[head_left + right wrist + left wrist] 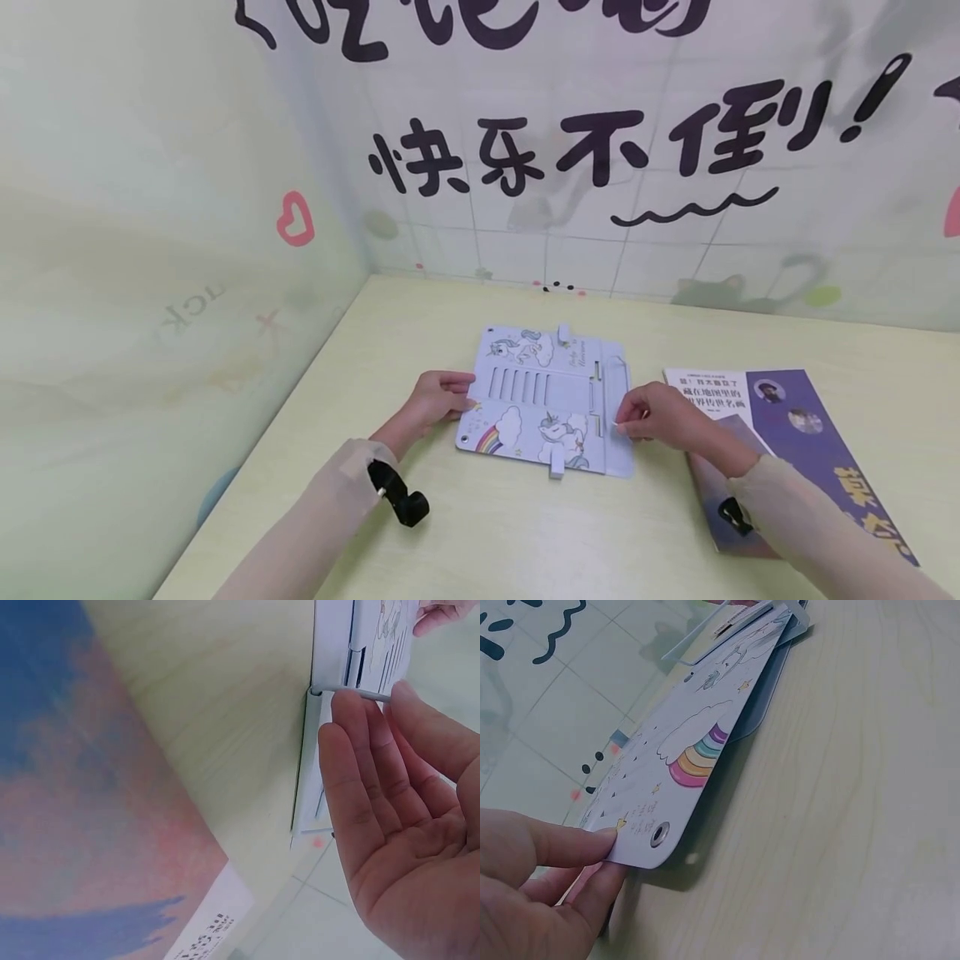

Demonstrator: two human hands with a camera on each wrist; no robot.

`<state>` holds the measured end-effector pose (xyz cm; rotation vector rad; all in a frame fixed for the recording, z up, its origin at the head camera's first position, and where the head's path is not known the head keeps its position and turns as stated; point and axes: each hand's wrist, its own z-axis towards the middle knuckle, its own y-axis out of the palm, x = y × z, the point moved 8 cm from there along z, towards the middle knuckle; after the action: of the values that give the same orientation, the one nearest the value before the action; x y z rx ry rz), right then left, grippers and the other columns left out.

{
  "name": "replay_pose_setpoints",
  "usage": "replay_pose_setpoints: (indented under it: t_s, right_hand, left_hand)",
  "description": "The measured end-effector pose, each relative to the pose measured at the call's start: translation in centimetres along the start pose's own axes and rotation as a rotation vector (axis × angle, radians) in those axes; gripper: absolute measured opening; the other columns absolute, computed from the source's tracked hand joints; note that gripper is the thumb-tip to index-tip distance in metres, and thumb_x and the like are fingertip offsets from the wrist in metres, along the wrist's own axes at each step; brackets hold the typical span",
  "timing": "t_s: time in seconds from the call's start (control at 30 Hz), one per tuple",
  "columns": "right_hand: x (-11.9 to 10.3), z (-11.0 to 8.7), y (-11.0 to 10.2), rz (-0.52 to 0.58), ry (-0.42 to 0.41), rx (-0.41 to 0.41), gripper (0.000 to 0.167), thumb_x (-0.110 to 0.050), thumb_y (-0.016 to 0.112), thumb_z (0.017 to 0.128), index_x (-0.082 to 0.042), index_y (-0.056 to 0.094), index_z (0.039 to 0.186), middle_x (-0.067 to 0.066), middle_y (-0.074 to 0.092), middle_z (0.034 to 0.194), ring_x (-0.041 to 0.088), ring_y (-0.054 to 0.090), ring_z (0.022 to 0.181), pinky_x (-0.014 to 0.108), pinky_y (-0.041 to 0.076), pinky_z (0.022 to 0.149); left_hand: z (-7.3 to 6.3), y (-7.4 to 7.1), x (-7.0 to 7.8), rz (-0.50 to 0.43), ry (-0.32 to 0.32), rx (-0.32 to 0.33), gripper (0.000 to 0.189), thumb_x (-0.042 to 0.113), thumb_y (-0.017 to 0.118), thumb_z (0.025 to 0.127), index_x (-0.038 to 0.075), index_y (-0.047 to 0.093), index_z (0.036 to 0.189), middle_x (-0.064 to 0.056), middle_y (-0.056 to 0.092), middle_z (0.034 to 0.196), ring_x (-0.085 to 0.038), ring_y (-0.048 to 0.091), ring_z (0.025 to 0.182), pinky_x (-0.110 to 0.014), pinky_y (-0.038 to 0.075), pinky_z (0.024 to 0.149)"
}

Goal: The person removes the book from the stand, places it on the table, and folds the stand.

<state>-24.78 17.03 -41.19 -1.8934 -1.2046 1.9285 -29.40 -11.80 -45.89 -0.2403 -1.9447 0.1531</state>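
A white folding book stand (pixel 573 390) with unicorn and rainbow prints lies on the table, slots across its middle. My left hand (pixel 438 396) pinches its left edge between thumb and fingers. That corner, with a metal eyelet (pixel 660 834), is tilted up off the table in the left wrist view. At the stand's right side, my right hand (pixel 660 412) pinches a thin grey rod (pixel 367 694) hinged to the panel, between thumb and fingertips. Small white clips (pixel 557 461) sit on the stand's near and far edges.
Right of the stand lie two overlapping books, a purple one (pixel 832 442) underneath and a smaller one (pixel 720 492) on top, below my right forearm. A printed wall covering (pixel 540 250) rises behind the table (pixel 480 533) and along its left side.
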Motion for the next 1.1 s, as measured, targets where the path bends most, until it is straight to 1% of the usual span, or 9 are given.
replay_pose_setpoints:
  t_s: [0.13,0.47,0.8,1.03,1.1]
  right_hand:
    - [-0.4,0.2,0.2,-0.018,-0.017,-0.027,0.008,0.001,0.068,0.078,-0.002,0.063,0.073,0.000,0.057,0.063,0.013,0.050,0.057,0.024,0.045,0.051]
    - [-0.3,0.7,0.5,-0.024,0.037,-0.038,0.007,-0.001,0.070,0.077,-0.003,0.066,0.072,0.002,0.059,0.062,0.012,0.049,0.055,0.024,0.044,0.049]
    - [0.0,1.2,0.8,-0.054,0.067,-0.031,0.010,-0.003,0.073,0.074,-0.005,0.067,0.067,0.000,0.056,0.056,0.011,0.047,0.050,0.022,0.039,0.045]
    - [0.2,1.7,0.9,-0.125,0.061,-0.036,0.010,-0.007,0.076,0.072,-0.007,0.068,0.067,0.000,0.057,0.054,0.011,0.047,0.048,0.023,0.039,0.045]
    - [0.3,1.8,0.9,-0.136,0.072,-0.036,0.011,-0.007,0.077,0.071,-0.008,0.068,0.066,0.000,0.057,0.054,0.011,0.047,0.048,0.023,0.039,0.046]
  left_hand:
    - [-0.1,-0.1,0.0,0.004,0.001,-0.002,0.040,-0.011,0.065,0.076,0.000,0.061,0.115,-0.014,0.057,0.104,-0.019,0.059,0.082,-0.027,0.054,0.066]
    - [-0.1,0.0,0.0,0.005,0.003,-0.003,0.040,-0.010,0.065,0.077,0.000,0.061,0.115,-0.013,0.058,0.103,-0.018,0.059,0.081,-0.026,0.054,0.065]
    - [-0.3,0.0,-0.1,-0.001,-0.010,0.004,0.040,-0.011,0.065,0.076,0.000,0.061,0.114,-0.013,0.058,0.102,-0.018,0.059,0.080,-0.026,0.054,0.063]
    - [-0.3,0.0,0.0,0.000,-0.011,0.011,0.040,-0.011,0.065,0.076,0.000,0.061,0.115,-0.014,0.059,0.103,-0.019,0.059,0.081,-0.025,0.053,0.063]
    - [-0.3,0.0,0.1,0.000,-0.009,0.010,0.040,-0.011,0.065,0.076,0.000,0.061,0.114,-0.014,0.058,0.103,-0.018,0.059,0.080,-0.025,0.053,0.063]
